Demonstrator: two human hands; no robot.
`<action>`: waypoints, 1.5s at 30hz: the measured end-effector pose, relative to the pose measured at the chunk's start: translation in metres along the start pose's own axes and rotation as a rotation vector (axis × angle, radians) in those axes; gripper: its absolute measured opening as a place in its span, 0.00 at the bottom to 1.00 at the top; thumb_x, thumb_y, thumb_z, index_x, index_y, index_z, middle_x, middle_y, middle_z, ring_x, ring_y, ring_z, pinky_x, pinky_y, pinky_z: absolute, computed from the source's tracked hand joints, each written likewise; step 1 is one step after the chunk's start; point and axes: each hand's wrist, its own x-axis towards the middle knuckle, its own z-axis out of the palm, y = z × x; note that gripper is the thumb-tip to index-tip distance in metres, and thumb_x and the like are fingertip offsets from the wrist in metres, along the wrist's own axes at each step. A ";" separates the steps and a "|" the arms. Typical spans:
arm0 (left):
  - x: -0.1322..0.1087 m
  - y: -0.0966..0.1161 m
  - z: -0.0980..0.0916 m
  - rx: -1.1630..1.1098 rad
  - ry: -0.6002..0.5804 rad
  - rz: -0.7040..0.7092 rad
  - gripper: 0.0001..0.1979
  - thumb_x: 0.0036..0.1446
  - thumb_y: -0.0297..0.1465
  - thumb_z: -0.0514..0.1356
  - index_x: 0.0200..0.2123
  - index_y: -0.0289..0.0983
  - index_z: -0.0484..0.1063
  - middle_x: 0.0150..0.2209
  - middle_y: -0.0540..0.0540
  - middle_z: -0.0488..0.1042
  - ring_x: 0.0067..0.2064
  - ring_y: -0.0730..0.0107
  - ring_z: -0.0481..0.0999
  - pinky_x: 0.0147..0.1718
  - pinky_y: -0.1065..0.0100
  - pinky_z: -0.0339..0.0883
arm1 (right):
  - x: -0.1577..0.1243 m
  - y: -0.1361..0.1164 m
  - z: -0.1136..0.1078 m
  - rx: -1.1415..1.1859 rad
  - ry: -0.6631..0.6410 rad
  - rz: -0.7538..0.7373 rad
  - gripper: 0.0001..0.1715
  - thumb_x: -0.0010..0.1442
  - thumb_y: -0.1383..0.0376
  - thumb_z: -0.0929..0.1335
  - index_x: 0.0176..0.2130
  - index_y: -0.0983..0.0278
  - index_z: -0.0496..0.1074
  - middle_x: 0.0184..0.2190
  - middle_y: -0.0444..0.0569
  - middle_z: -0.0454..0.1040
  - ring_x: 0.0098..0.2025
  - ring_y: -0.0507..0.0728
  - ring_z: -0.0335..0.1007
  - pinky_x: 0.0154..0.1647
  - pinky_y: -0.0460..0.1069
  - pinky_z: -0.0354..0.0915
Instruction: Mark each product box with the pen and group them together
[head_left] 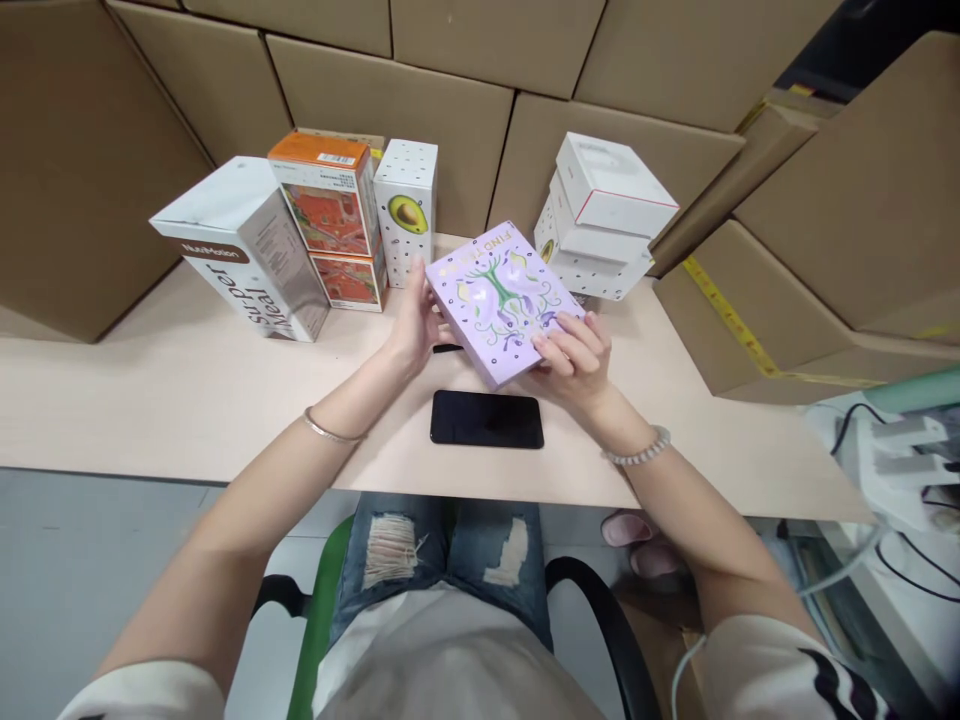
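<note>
A flat purple box [506,300] with a green and lilac printed design is held tilted above the table. My left hand [415,318] grips its left edge, the thumb along the side and the other fingers partly hidden beneath. On the lower right corner, my right hand [576,355] is closed, its fingers lying over the printed face and the thumb out of sight. Just below the box, a black smartphone [487,419] lies flat with its screen dark. A small dark object [448,348] shows partly beside my left hand, too covered to name.
At the left stand a NutriMotion carton [247,255], two stacked orange boxes [330,215] and a white avocado box [406,205]. Stacked white boxes [607,215] stand at the back right. Large cardboard boxes [405,120] wall the table [150,400]. White plugs and cables [892,460] are at far right.
</note>
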 end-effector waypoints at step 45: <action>-0.020 0.001 0.000 0.044 -0.286 0.054 0.56 0.44 0.44 0.81 0.74 0.55 0.60 0.73 0.43 0.69 0.78 0.37 0.61 0.75 0.39 0.58 | -0.009 0.003 -0.030 0.529 0.149 0.341 0.55 0.69 0.33 0.62 0.81 0.49 0.40 0.69 0.62 0.58 0.73 0.77 0.60 0.66 0.75 0.69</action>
